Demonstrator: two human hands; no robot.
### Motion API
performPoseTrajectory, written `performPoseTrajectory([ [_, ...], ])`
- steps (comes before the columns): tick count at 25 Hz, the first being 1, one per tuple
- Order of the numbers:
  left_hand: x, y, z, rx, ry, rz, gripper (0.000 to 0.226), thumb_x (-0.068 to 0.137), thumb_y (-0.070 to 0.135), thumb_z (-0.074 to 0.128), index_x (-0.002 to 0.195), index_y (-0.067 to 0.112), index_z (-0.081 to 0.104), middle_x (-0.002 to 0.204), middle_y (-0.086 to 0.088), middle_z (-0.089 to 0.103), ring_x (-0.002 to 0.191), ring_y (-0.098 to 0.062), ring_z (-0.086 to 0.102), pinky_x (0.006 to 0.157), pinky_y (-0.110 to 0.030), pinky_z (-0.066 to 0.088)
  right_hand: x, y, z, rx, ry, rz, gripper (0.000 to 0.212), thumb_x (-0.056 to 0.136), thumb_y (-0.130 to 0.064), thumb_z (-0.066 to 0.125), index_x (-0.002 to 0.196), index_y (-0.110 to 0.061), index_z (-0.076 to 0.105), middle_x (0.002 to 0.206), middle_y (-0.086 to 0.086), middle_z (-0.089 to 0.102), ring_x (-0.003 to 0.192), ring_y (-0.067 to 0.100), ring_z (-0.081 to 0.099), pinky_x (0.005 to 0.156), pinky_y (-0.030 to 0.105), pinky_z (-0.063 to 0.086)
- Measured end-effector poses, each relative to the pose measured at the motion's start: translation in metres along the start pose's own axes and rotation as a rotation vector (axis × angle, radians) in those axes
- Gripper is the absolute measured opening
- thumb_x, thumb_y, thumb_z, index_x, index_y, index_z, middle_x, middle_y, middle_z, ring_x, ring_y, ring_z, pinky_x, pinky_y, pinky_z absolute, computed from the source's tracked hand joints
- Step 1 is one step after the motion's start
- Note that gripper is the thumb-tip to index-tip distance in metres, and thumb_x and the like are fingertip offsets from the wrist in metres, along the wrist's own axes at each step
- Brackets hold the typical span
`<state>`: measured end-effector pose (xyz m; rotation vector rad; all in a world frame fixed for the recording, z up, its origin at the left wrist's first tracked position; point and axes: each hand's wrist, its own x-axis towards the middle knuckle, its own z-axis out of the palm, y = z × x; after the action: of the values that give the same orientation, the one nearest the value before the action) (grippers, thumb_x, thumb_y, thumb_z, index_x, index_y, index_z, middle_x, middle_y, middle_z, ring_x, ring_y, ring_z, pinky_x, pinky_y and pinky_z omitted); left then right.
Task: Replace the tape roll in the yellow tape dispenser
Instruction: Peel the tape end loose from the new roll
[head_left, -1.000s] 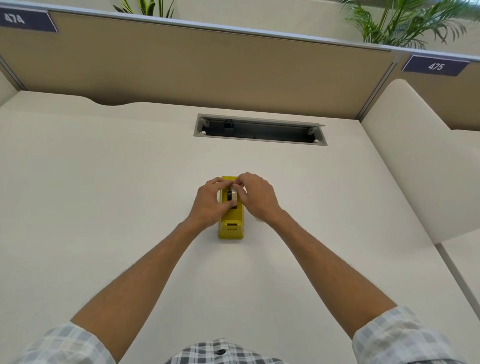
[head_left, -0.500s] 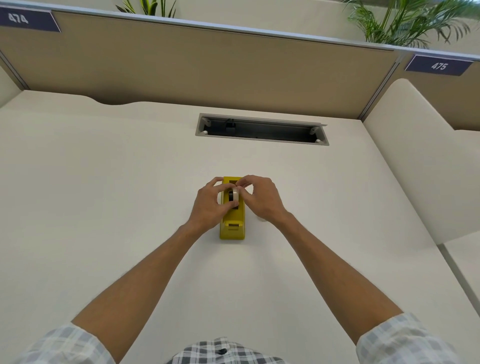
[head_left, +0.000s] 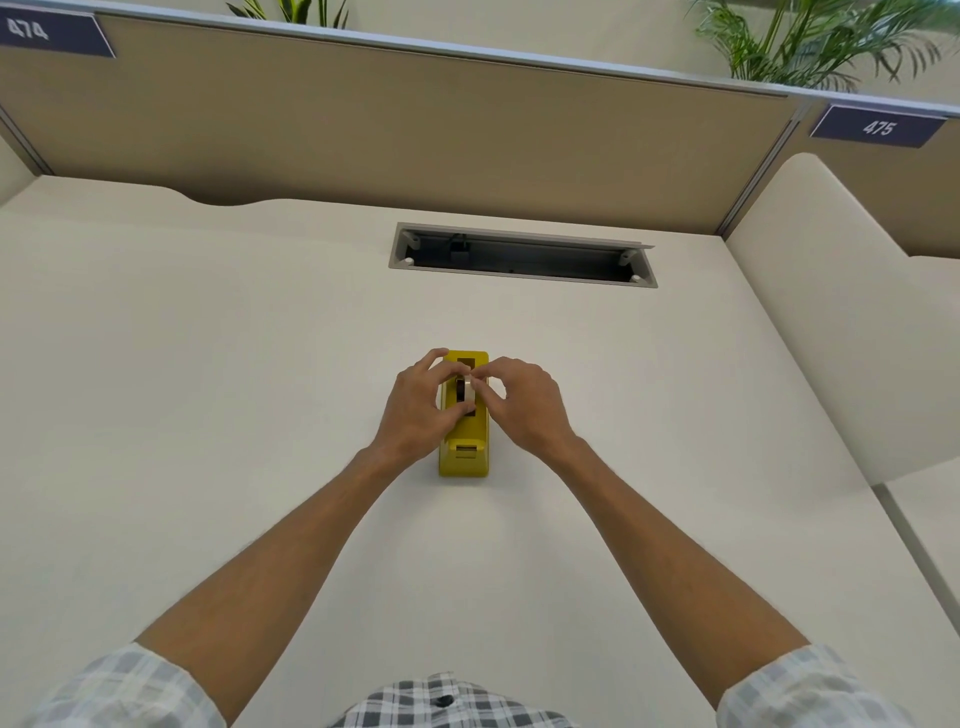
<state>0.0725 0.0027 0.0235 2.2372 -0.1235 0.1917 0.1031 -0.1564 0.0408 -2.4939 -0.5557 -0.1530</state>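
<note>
Here, one tape roll (head_left: 466, 389), one yellow dispenser (head_left: 464, 457)

The yellow tape dispenser (head_left: 464, 449) at centre frame looks like smooth plastic with a slight sheen — the desk (head_left: 208, 364) beneath is matt, off-white laminate. Upper centre, the cable tray (head_left: 522, 254) has a grey metal-looking rim; the checked sleeves (head_left: 124, 686) at the bottom corners are woven cloth.

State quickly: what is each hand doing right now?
Left hand: closed on the tape roll, over the yellow dispenser.
Right hand: pinching the roll's top edge.
</note>
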Motion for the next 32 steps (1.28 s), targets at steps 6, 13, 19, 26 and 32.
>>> performPoseTrajectory([
  [6, -0.001, -0.001, 0.001, 0.055, -0.014, 0.002, 0.04, 0.083, 0.033, 0.072, 0.121, 0.021, 0.062, 0.137, -0.004, 0.052, 0.117, -0.028, 0.055, 0.096, -0.048, 0.048, -0.01, -0.001, 0.005, -0.088, 0.085, -0.099, 0.022, 0.093, -0.027, 0.059, 0.113, -0.02, 0.067, 0.106, 0.0, 0.069, 0.095, 0.018, 0.062, 0.071, 0.032, 0.049],
  [13, -0.001, 0.001, 0.0, 0.151, 0.0, 0.0, 0.039, 0.083, 0.032, 0.072, 0.12, 0.022, 0.063, 0.145, -0.005, 0.046, 0.126, -0.029, 0.05, 0.1, -0.041, 0.043, -0.014, -0.004, 0.006, -0.055, 0.092, -0.071, 0.019, 0.093, -0.026, 0.061, 0.109, -0.019, 0.07, 0.102, 0.0, 0.07, 0.092, 0.019, 0.062, 0.069, 0.029, 0.046],
  [19, -0.003, 0.002, 0.0, 0.16, -0.006, 0.011, 0.039, 0.084, 0.024, 0.069, 0.122, 0.02, 0.061, 0.146, -0.004, 0.045, 0.124, -0.029, 0.051, 0.1, -0.041, 0.044, -0.008, -0.006, 0.002, -0.016, -0.032, 0.021, 0.043, 0.092, -0.037, 0.057, 0.13, -0.019, 0.053, 0.126, -0.001, 0.059, 0.114, 0.017, 0.052, 0.085, 0.033, 0.046],
  [26, -0.01, 0.007, -0.003, -0.067, -0.047, 0.028, 0.063, 0.078, 0.014, 0.067, 0.133, 0.027, 0.04, 0.13, 0.012, 0.059, 0.091, -0.01, 0.061, 0.07, -0.01, 0.047, -0.004, -0.004, 0.002, 0.003, -0.137, 0.014, 0.048, 0.088, -0.036, 0.062, 0.133, -0.021, 0.05, 0.131, 0.0, 0.052, 0.119, 0.018, 0.047, 0.088, 0.034, 0.046],
  [32, -0.022, -0.005, 0.001, -0.025, -0.049, -0.077, 0.074, 0.086, 0.024, 0.068, 0.147, 0.017, 0.028, 0.152, 0.0, 0.035, 0.133, -0.016, 0.041, 0.107, -0.034, 0.041, -0.001, -0.001, 0.001, -0.064, -0.169, 0.006, 0.051, 0.086, -0.034, 0.068, 0.132, -0.019, 0.052, 0.132, 0.0, 0.051, 0.119, 0.02, 0.048, 0.088, 0.036, 0.047],
])
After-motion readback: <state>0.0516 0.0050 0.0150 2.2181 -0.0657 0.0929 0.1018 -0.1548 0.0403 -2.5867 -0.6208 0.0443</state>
